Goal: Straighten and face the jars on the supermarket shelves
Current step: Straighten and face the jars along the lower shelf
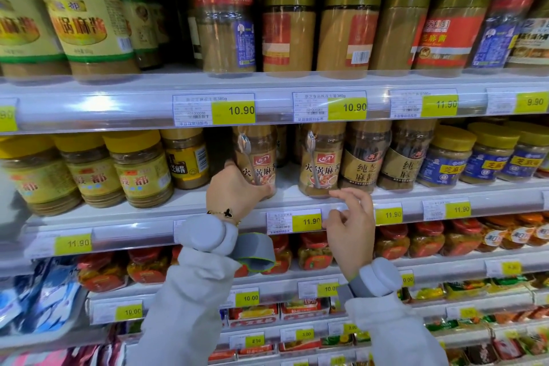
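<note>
Held jar: a sesame-paste jar with a spoon taped to its front (255, 157) is gripped low on its left side by the left hand (234, 190); thumb and fingers are curled round the base, and the jar stands on the middle shelf (166, 211), near its front edge, label forward.

Right hand: the right hand (350, 223) is held just in front of the shelf lip, below the twin jar (320, 160); fingers are loosely bent and spread, nothing is held; whether the fingertips touch the twin jar's foot cannot be told.

Gap: an empty slot is seen left of the held jar, beside the small dark-labelled jar (187, 157); the two spoon jars stand apart, not touching.

Facing still owed: on the top shelf the gold-capped jars (350, 21) are turned off-front, with a barcode showing on one.

Risk, tipping: the jar is gripped at the base only, so a quick twist could likely rock its top backward or sideways into the slot.

Risk, edge: the held jar is judged close to the lip; pulled further forward, it could be dragged over the price rail (294, 221).

Risk, spoon: the taped spoon could be snagged by the thumb and peeled off.

Risk, neighbour: the twin jar could be knocked by the right hand if it is raised carelessly.

Risk, sleeve: jars on the lower shelf (392, 242) could be brushed by the wrist devices.
</note>
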A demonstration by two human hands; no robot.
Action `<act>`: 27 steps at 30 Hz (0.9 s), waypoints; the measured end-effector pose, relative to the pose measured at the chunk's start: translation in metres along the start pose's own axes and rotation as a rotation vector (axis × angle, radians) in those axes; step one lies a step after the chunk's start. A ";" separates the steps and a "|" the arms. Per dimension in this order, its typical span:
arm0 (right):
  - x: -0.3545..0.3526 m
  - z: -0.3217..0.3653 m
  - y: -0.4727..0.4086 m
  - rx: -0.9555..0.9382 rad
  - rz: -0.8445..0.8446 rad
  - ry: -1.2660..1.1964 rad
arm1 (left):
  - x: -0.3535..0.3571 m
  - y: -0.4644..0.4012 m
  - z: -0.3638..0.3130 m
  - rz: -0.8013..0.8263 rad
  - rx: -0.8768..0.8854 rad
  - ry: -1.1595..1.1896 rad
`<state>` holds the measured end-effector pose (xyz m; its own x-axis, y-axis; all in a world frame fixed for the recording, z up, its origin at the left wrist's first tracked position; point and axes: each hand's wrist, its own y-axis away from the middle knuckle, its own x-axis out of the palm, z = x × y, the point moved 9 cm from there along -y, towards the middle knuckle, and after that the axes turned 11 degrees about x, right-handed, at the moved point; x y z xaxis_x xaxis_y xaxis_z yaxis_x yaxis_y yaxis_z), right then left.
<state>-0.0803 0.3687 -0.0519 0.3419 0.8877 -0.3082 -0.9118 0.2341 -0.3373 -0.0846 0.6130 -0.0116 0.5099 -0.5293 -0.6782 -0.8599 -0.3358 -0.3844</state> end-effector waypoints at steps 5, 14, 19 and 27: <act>0.001 0.000 0.001 0.020 -0.005 -0.006 | 0.009 0.002 -0.012 0.024 0.010 -0.003; 0.000 0.001 0.001 0.009 -0.012 -0.009 | 0.023 0.005 -0.027 0.052 0.030 -0.025; 0.000 0.001 0.001 -0.003 -0.021 -0.005 | 0.024 0.006 -0.030 0.044 0.053 -0.064; 0.003 0.009 0.005 0.034 -0.032 0.046 | 0.026 0.011 -0.026 0.037 0.080 -0.068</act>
<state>-0.0862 0.3759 -0.0464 0.3803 0.8608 -0.3382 -0.9072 0.2761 -0.3173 -0.0800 0.5748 -0.0171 0.4771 -0.4855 -0.7326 -0.8788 -0.2522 -0.4051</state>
